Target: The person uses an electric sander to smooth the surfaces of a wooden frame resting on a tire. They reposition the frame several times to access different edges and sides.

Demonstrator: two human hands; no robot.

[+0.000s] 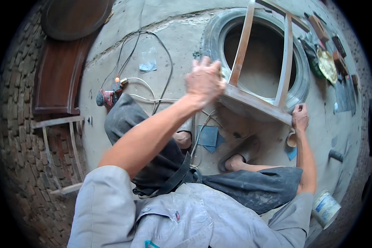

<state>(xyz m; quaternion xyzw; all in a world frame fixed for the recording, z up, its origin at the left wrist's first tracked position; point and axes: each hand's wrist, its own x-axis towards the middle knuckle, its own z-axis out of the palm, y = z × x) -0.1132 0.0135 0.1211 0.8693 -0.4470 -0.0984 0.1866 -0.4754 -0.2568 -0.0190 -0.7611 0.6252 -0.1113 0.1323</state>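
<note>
Spanning a tyre point(214, 39), a wooden frame point(258, 103) is held at its near-right corner by the fingers of the right hand point(300, 117); the left hand point(206, 80) curls its fingers at the near-left end, contents indiscernible.

Single head-worn fisheye view, steeply downward onto floor point(177, 62); wearer's shirt point(186, 219) close, along lower frame; edges bent toward black rim.

A pale grey, short-sleeved fabric shirt point(235, 221) is worn, with a buttoned flap pocket point(159, 213) sewn on the left and marked by a small red tag point(177, 215). Dark grey, loose fabric trousers point(256, 184) are streaked with pale dust.
</note>
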